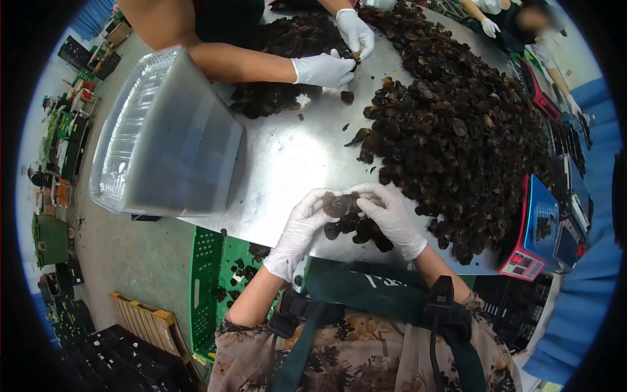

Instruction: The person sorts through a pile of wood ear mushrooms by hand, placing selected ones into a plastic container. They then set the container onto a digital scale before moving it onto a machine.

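Note:
In white gloves, my left hand (302,225) and my right hand (394,219) meet over the near edge of the metal table (274,176). Between their fingertips is a dark brown wood ear mushroom (337,205), held flat side up. The left fingers pinch one side; the right thumb and fingers close on the other. Several loose wood ears (367,232) lie just beneath, partly hidden by my hands. To the right spreads a big heap of wood ears (450,137).
A tall stack of clear plastic trays (176,130) stands at the left. Across the table, a co-worker's gloved hands (326,70) handle mushrooms. A blue and red scale (532,225) sits at the right edge. Below left is a green crate (201,287) containing dark pieces.

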A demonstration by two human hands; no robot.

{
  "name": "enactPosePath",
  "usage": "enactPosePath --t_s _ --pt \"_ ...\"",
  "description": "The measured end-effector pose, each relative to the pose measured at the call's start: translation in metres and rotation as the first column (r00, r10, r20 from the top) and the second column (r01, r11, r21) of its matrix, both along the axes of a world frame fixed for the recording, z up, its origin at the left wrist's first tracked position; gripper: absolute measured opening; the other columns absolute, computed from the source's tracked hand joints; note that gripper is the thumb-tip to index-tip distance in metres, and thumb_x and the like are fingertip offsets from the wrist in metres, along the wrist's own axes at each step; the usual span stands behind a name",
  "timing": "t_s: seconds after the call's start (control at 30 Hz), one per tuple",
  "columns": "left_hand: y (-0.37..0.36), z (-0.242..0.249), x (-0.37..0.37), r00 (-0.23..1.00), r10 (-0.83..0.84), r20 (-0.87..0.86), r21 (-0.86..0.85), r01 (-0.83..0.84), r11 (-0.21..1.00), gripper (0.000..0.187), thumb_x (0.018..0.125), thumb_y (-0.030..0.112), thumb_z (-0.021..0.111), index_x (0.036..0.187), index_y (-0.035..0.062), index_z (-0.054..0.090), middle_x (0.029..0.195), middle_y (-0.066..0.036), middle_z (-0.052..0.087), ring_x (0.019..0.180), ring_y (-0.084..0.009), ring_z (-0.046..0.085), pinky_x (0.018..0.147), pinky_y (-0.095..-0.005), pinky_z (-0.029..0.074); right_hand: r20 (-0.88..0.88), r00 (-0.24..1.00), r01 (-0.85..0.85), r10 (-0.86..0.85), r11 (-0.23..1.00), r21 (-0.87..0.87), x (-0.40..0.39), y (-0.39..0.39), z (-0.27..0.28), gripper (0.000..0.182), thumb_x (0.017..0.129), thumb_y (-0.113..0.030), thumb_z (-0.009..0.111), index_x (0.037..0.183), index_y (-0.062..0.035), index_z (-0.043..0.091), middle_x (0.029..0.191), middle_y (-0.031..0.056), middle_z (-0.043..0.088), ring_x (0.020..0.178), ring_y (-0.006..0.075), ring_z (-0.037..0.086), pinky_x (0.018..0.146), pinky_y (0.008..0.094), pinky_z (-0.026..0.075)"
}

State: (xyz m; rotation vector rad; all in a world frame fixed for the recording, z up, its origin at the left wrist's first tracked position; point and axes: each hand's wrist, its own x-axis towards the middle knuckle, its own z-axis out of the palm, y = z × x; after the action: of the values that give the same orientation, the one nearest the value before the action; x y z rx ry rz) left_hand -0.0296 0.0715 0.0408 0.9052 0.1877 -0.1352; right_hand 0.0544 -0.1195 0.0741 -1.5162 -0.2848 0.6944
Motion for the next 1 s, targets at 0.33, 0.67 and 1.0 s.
enactPosePath --t_s 0.33,0.67,1.0 --pt "0.018 0.019 0.005 0.985 -0.085 -0.153 0.243 0.12 0.962 0.052 0.098 0.041 0.058 0.136 0.0065 0.05 0.121 -0.007 0.061 0.101 -0.0118 0.062 0.085 -0.0252 0.049 0.133 0.989 0.078 -0.065 0.993 -0.092 -0.001 -0.001 0.01 0.018 0.093 -0.006 0.062 0.11 -0.0028 0.066 0.091 -0.0008 0.064 0.079 0.004 0.057 0.072 0.0194 0.047" --pt "-0.002 0.013 0.014 0.973 -0.118 -0.199 0.316 0.178 0.932 0.023 0.099 0.026 0.06 0.111 0.006 0.063 0.098 -0.001 0.066 0.083 -0.0095 0.065 0.07 -0.0216 0.049 0.021 0.993 0.114 -0.115 0.993 0.026 0.005 -0.004 0.014 0.017 0.093 -0.007 0.062 0.109 -0.0032 0.066 0.091 -0.0008 0.065 0.081 0.0045 0.057 0.073 0.0206 0.047" --pt "-0.018 0.034 0.021 0.956 -0.177 -0.235 0.143 0.214 0.966 0.029 0.1 0.022 0.057 0.121 0.0019 0.059 0.095 -0.009 0.068 0.081 -0.0148 0.068 0.072 -0.0241 0.052 -0.012 0.996 0.089 -0.089 0.996 0.002 0.01 -0.013 0.006 0.022 0.097 -0.014 0.061 0.116 -0.0024 0.064 0.099 0.0014 0.065 0.088 0.0061 0.059 0.077 0.0219 0.049"
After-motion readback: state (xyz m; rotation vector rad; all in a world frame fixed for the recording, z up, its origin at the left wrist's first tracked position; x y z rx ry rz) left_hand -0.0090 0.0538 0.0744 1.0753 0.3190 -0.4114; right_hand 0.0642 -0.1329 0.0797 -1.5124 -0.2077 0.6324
